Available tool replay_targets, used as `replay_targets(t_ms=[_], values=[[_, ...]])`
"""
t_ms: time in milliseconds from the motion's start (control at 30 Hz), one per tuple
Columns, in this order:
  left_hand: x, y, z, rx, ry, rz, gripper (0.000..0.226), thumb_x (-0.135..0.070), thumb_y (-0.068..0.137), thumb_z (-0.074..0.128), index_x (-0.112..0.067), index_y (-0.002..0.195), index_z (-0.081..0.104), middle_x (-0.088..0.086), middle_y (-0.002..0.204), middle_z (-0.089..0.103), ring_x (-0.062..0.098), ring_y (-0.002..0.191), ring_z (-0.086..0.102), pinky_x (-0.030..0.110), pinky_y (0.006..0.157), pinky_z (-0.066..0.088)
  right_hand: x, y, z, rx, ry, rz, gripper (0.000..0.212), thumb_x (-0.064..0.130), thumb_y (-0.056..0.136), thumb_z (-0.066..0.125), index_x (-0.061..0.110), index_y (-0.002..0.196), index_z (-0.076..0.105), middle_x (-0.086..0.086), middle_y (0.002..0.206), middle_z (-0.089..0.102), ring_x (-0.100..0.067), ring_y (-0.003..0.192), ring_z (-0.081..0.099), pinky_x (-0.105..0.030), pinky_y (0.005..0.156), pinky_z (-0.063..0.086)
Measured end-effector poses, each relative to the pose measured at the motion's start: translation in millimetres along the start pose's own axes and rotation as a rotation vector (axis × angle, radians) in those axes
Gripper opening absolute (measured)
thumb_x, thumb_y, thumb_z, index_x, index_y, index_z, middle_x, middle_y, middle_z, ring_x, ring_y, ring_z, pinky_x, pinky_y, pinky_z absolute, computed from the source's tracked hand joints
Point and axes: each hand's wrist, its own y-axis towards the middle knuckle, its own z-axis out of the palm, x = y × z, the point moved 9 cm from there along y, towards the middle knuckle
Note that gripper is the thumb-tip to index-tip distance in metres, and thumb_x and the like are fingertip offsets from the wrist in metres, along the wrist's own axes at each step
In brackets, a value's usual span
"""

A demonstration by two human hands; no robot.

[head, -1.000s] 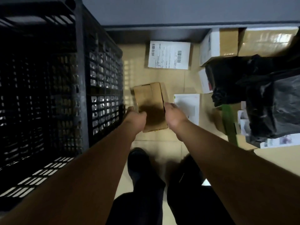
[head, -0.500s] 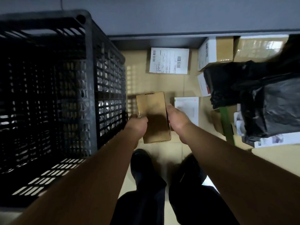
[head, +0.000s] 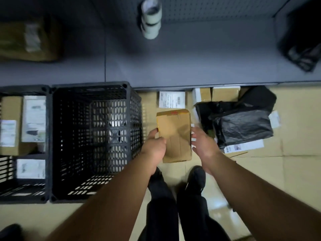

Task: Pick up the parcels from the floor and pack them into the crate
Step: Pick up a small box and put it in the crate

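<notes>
A brown cardboard parcel (head: 175, 134) is held above the floor, just right of the black slatted crate (head: 93, 140). My left hand (head: 154, 146) grips its left edge, thumb on top. My right hand (head: 201, 141) has its fingers spread beside the parcel's right edge, barely touching it. The crate looks empty inside. More parcels lie on the floor beyond: a white-labelled flat one (head: 172, 99), two small boxes (head: 215, 94) and black plastic bags (head: 243, 126).
A second black crate (head: 22, 188) at the far left holds several labelled boxes. A grey shelf (head: 173, 63) runs across the top with a tape roll stack (head: 151, 18), a brown box (head: 29, 39) and a black bag (head: 302, 47). My legs and shoes (head: 196, 178) stand below.
The view has risen and pulled back, showing the whole crate and shelf. The parcel has come up off the floor, and my right hand's fingers have loosened from its edge.
</notes>
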Motion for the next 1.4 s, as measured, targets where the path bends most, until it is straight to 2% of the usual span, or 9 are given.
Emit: replay_targets(t_ms=[133, 267, 433, 567, 700, 900, 1033, 1167, 1400], values=[[-15, -56, -21, 0.006, -0.127, 0.026, 0.046, -0.014, 0.102, 0.043, -0.036, 0.142, 0.051, -0.006, 0.108, 0.066, 0.013, 0.089, 0.061, 0.037, 0.086, 0.053, 19, -64, -15, 0.01, 0.044, 0.025, 0.079, 0.081, 0.071, 0.049, 0.03, 0.13, 0.063, 0.003, 0.131, 0.062, -0.023, 0.123, 0.055, -0.049, 0.114, 0.035], [-27, -111, -47, 0.001, -0.366, 0.05, 0.04, -0.008, 0.101, 0.044, -0.012, 0.14, 0.054, -0.007, 0.089, 0.058, 0.007, 0.076, 0.053, 0.026, 0.071, 0.044, 44, -119, -19, 0.057, 0.105, -0.094, 0.054, 0.057, 0.101, 0.042, 0.019, 0.136, 0.057, -0.002, 0.138, 0.058, -0.023, 0.128, 0.053, -0.04, 0.111, 0.036], [-37, -180, -70, 0.006, -0.631, 0.013, 0.037, -0.014, 0.106, 0.043, 0.003, 0.136, 0.054, 0.008, 0.099, 0.063, 0.015, 0.084, 0.06, 0.024, 0.076, 0.048, 58, -183, -24, 0.087, 0.11, -0.114, 0.05, 0.051, 0.103, 0.042, 0.015, 0.132, 0.061, -0.004, 0.132, 0.063, -0.019, 0.119, 0.058, -0.034, 0.105, 0.039], [-40, -226, -84, 0.016, -0.706, 0.055, 0.033, -0.021, 0.107, 0.045, -0.002, 0.126, 0.063, 0.016, 0.12, 0.071, 0.025, 0.113, 0.067, 0.028, 0.092, 0.053, 74, -224, -28, 0.097, 0.001, -0.179, 0.036, 0.053, 0.104, 0.041, 0.029, 0.11, 0.068, 0.001, 0.123, 0.067, -0.016, 0.11, 0.06, -0.035, 0.106, 0.036], [-27, -254, -101, -0.029, -0.736, 0.072, 0.029, -0.028, 0.102, 0.06, -0.008, 0.122, 0.065, 0.011, 0.112, 0.076, 0.022, 0.108, 0.071, 0.039, 0.107, 0.05, 87, -252, -27, 0.14, -0.041, -0.228, 0.034, 0.043, 0.105, 0.045, 0.025, 0.102, 0.074, 0.0, 0.111, 0.074, -0.016, 0.11, 0.065, -0.041, 0.11, 0.044], [4, -296, -133, -0.076, -0.847, 0.096, 0.023, 0.0, 0.093, 0.066, -0.008, 0.114, 0.06, 0.009, 0.099, 0.079, 0.027, 0.093, 0.077, 0.049, 0.094, 0.058, 88, -290, 3, 0.244, -0.141, -0.269, 0.049, 0.055, 0.103, 0.039, 0.027, 0.1, 0.079, 0.005, 0.116, 0.075, -0.018, 0.117, 0.065, -0.049, 0.108, 0.045], [31, -321, -164, -0.136, -0.876, 0.127, 0.028, 0.004, 0.09, 0.067, -0.011, 0.113, 0.062, 0.011, 0.105, 0.078, 0.026, 0.089, 0.076, 0.035, 0.069, 0.056, 84, -321, 39, 0.29, -0.237, -0.315, 0.043, 0.051, 0.104, 0.04, 0.026, 0.111, 0.074, 0.007, 0.116, 0.074, -0.018, 0.113, 0.067, -0.05, 0.105, 0.048], [72, -336, -200, -0.204, -0.906, 0.157, 0.029, -0.001, 0.091, 0.067, -0.012, 0.117, 0.06, 0.012, 0.106, 0.078, 0.032, 0.088, 0.074, 0.04, 0.073, 0.054, 64, -347, 87, 0.346, -0.346, -0.333, 0.032, 0.045, 0.104, 0.044, 0.033, 0.108, 0.073, 0.015, 0.105, 0.074, -0.01, 0.105, 0.064, -0.041, 0.098, 0.048], [175, -351, -274, -0.414, -0.996, 0.047, 0.016, -0.015, 0.096, 0.066, -0.013, 0.112, 0.064, 0.012, 0.103, 0.076, 0.025, 0.09, 0.071, 0.044, 0.093, 0.055, 11, -390, 188, 0.475, -0.556, -0.38, 0.027, 0.045, 0.097, 0.056, 0.034, 0.118, 0.069, 0.012, 0.108, 0.076, -0.016, 0.109, 0.069, -0.048, 0.105, 0.047]])
